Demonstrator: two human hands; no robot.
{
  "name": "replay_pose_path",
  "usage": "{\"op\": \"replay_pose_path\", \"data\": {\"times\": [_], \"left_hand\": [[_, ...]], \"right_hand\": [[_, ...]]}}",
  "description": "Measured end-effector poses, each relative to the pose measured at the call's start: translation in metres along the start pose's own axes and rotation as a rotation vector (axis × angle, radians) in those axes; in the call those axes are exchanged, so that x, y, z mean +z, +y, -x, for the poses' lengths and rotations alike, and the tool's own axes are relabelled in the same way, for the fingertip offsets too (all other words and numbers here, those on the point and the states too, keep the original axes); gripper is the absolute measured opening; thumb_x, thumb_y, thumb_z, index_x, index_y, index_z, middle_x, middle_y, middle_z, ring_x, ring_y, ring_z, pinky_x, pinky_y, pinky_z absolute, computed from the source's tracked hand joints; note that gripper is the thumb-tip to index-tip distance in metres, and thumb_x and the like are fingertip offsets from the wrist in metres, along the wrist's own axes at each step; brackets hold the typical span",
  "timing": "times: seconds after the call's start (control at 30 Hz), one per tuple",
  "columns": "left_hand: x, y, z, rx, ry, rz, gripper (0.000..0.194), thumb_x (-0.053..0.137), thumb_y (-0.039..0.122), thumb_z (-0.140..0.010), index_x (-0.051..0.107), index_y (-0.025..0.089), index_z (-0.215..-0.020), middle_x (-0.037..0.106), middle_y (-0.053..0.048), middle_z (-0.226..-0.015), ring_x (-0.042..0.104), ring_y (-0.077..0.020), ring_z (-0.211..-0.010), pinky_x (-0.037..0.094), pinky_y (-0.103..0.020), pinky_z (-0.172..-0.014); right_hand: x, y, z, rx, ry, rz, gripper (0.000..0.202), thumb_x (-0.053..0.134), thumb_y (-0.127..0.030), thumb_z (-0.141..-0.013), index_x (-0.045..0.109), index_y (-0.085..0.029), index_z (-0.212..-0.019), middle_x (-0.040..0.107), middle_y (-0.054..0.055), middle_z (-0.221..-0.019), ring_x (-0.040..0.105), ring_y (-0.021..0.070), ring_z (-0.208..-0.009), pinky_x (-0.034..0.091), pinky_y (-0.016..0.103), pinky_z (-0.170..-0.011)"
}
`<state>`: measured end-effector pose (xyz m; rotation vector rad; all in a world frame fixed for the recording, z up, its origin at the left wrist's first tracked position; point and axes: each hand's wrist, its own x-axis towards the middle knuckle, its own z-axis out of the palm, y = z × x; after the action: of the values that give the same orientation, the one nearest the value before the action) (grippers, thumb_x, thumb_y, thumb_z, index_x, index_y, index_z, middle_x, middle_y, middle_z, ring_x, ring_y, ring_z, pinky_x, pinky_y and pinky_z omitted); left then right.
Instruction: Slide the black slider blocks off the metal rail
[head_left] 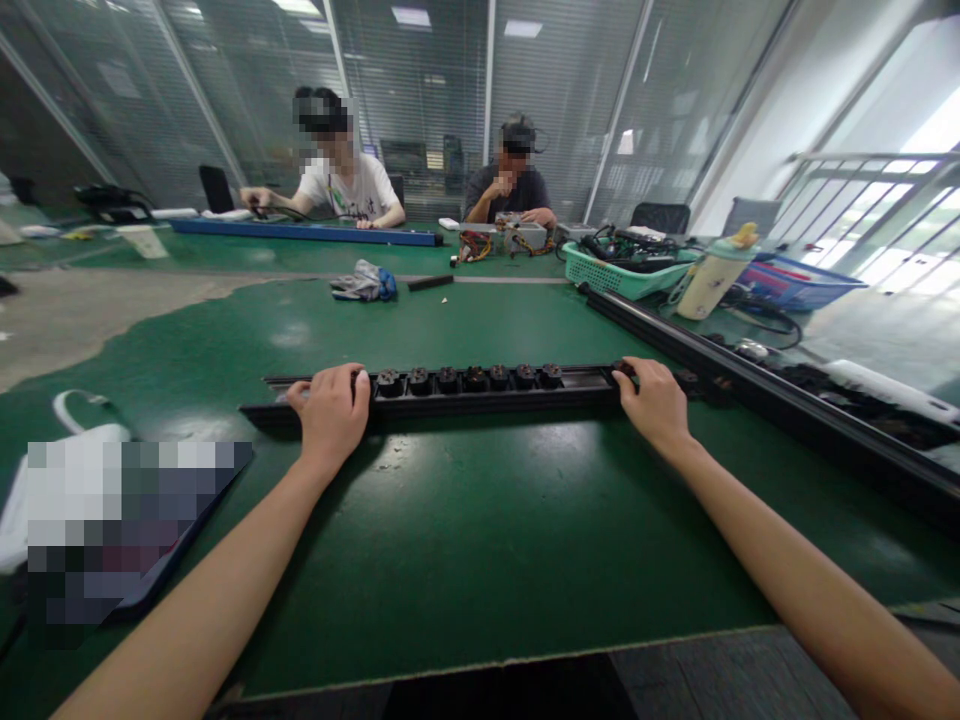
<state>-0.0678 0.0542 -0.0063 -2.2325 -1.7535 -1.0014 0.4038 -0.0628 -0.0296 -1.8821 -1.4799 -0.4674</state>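
Note:
A long black strip (pixel 495 404) with a row of several round black sockets (pixel 475 379) lies crosswise on the green table. My left hand (pixel 330 412) grips it near its left end, thumb on the near side, fingers over the top. Near the right end, my right hand (pixel 654 400) pinches the strip between thumb and fingers. The undersides of both hands' fingers are partly hidden. Between the last socket and my right hand, a bare stretch of the channel shows.
A long black bar (pixel 720 365) runs diagonally on the right, beside a green basket (pixel 626 277) and a cream bottle (pixel 712 280). Gray-blue gloves (pixel 364 282) lie beyond the strip. A tablet (pixel 187 530) is at left. Two people sit across, near a blue bar (pixel 307 232).

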Motion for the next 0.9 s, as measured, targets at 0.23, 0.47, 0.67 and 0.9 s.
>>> {"op": "replay_pose_path", "data": {"times": [0.23, 0.47, 0.67, 0.9], "left_hand": [[-0.0011, 0.0017, -0.0003, -0.011, -0.009, 0.008, 0.046, 0.032, 0.042, -0.107, 0.068, 0.019, -0.122, 0.076, -0.019, -0.13, 0.064, -0.0362, -0.128, 0.03, -0.056, -0.112], [-0.0026, 0.0035, -0.0006, -0.017, -0.014, 0.017, 0.047, 0.031, 0.042, -0.106, 0.068, 0.018, -0.122, 0.075, -0.02, -0.131, 0.063, -0.0365, -0.129, 0.029, -0.056, -0.112], [-0.0008, 0.0016, -0.0007, -0.008, -0.004, 0.015, 0.047, 0.031, 0.042, -0.107, 0.069, 0.018, -0.122, 0.076, -0.02, -0.13, 0.064, -0.0363, -0.127, 0.03, -0.056, -0.112], [0.0007, 0.0007, -0.0003, 0.001, 0.016, 0.018, 0.044, 0.032, 0.042, -0.107, 0.068, 0.02, -0.119, 0.076, -0.018, -0.128, 0.063, -0.0348, -0.126, 0.031, -0.055, -0.111]], "right_hand": [[0.0005, 0.0008, 0.0, 0.004, -0.007, 0.007, 0.043, 0.047, -0.044, -0.104, 0.074, -0.015, -0.121, 0.075, 0.023, -0.119, 0.066, 0.0376, -0.113, 0.055, 0.054, -0.1], [-0.0007, -0.0008, -0.0001, 0.01, -0.01, 0.01, 0.042, 0.048, -0.042, -0.103, 0.073, -0.015, -0.121, 0.075, 0.023, -0.119, 0.066, 0.0379, -0.113, 0.055, 0.054, -0.099], [-0.0026, -0.0023, -0.0008, 0.022, -0.024, 0.009, 0.041, 0.048, -0.042, -0.102, 0.072, -0.015, -0.12, 0.075, 0.023, -0.12, 0.066, 0.038, -0.114, 0.055, 0.054, -0.1], [-0.0039, -0.0031, -0.0016, 0.029, -0.032, 0.026, 0.041, 0.049, -0.045, -0.1, 0.071, -0.015, -0.118, 0.075, 0.022, -0.118, 0.065, 0.038, -0.113, 0.056, 0.054, -0.098]]}}
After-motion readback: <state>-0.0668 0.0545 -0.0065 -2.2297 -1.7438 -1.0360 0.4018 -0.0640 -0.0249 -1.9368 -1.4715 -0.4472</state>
